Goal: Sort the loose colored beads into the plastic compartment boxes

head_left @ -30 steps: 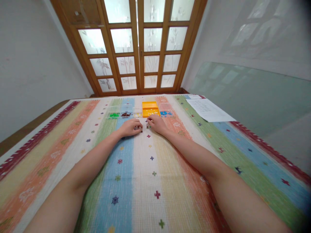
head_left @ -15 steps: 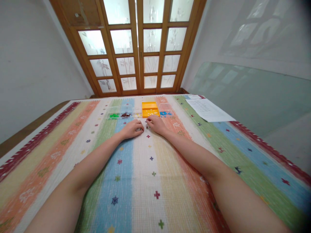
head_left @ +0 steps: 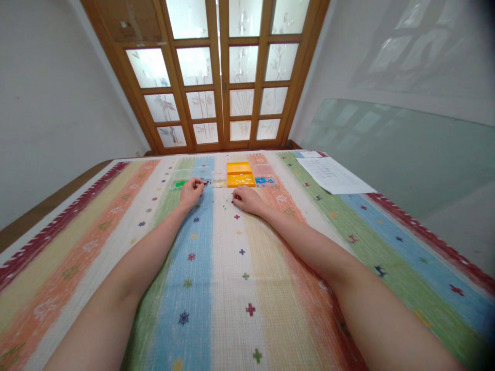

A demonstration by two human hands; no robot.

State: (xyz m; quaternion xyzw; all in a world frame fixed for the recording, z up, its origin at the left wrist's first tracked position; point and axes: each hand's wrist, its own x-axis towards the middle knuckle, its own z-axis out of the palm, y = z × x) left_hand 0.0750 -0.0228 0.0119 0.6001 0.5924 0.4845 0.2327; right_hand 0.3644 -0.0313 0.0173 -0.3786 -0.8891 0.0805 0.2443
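Observation:
My left hand [head_left: 191,192] is at the clear boxes, its fingertips pinched together beside the dark red pieces [head_left: 206,183] and partly covering them. Just left of it lie small green pieces [head_left: 180,184] in their own clear box. Whether the left fingertips hold a piece is too small to tell. My right hand [head_left: 246,200] rests on the cloth in front of the yellow case [head_left: 240,180], fingers curled and closed. What they hold, if anything, is hidden. A tiny green piece [head_left: 225,207] lies on the white stripe between the hands.
Small white pieces [head_left: 243,180] lie in the open yellow case. To its right are blue pieces [head_left: 264,181], to its left a few yellow ones [head_left: 220,183]. A printed paper sheet [head_left: 328,175] lies at the right on the striped tablecloth [head_left: 228,288].
My left hand has moved left and away from me, from beside the right hand to the dark red pieces. Tiny pieces on the cloth are now uncovered. The right hand stays nearly in place.

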